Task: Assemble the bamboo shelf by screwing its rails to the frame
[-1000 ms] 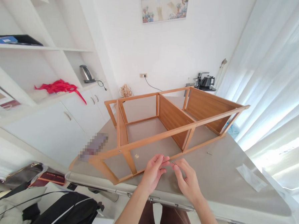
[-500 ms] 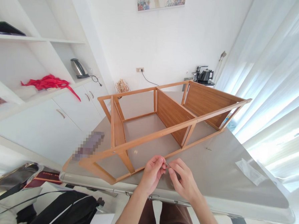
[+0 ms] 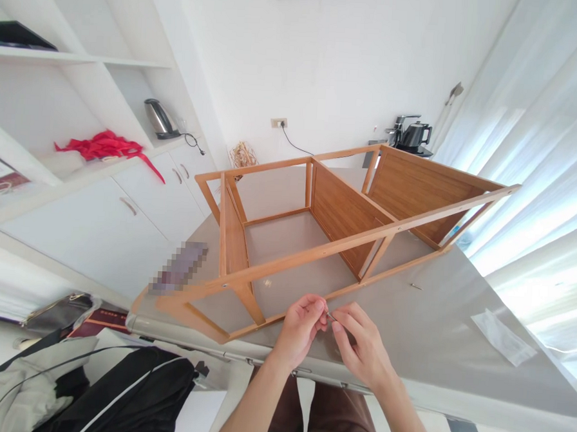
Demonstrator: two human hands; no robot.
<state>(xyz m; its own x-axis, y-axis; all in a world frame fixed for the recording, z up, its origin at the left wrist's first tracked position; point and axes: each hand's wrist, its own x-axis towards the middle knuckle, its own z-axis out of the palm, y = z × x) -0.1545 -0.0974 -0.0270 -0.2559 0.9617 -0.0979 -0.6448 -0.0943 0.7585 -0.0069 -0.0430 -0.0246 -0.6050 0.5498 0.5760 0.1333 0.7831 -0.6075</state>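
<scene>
Hands: my right hand [image 3: 362,343] grasps a thin metal fastener [image 3: 330,316], lower centre; my left hand [image 3: 301,327] is closed beside it, contents hidden from me.
Frame: brown wooden shelf frame [image 3: 315,252], lying across the grey tabletop [image 3: 437,340], centre.
Loose piece: small metallic pin [image 3: 416,286], right of centre.
Packet: clear plastic bag [image 3: 503,338], lower right.

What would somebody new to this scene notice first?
Probably the big wooden frame, lying across the gray table. Just in front of it, the left hand and right hand meet over something small and thin. The bright red fabric on the white shelf at left also stands out.
</scene>
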